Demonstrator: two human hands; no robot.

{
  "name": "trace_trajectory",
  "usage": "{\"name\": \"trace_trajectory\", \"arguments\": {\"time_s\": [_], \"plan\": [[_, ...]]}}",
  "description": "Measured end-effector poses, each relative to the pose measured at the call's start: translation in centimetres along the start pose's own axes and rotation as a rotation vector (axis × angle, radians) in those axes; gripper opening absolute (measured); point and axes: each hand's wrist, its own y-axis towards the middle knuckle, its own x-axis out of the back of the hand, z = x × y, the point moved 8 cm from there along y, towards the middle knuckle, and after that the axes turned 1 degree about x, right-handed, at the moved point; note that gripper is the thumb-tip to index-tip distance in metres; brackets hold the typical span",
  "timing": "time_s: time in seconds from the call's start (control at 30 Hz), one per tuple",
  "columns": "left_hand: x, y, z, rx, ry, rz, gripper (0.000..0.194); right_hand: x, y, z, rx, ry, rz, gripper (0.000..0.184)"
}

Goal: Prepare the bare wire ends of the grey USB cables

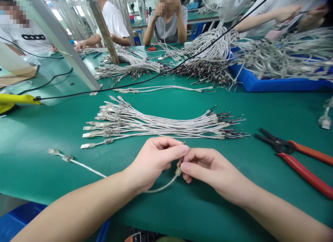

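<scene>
A pale braided USB cable [87, 168] runs under my left wrist, its plug lying on the green table at the left. Its stripped end, with thin dark wires, is up between my two hands. My left hand [156, 158] pinches the wire tips between thumb and forefinger. Just beside it, my right hand [208, 165] grips the same end lower down, thumb at the clear collar where the wires come out. Beyond my hands lies a bundle of similar cables [161, 126], plugs to the left and dark wire ends to the right.
Red-handled pliers [283, 146] lie open at the right. A blue tray [260, 83] heaped with cables stands back right, near more cable piles [208, 51]. A yellow-handled tool [19, 99] sits far left. A black cord and a slanted metal post [67, 51] cross the table. Several people work opposite.
</scene>
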Motion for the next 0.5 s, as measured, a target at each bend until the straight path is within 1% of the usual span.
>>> {"name": "trace_trajectory", "arguments": {"time_s": [0.33,0.5], "plan": [[-0.13,0.01,-0.25,-0.024,0.041,0.014,0.018,-0.23,-0.03,0.09,0.004,-0.042,0.01,0.023],[-0.32,0.04,-0.46,-0.046,0.046,0.045,0.021,-0.08,-0.05,0.09,-0.002,-0.061,0.001,0.025]]}}
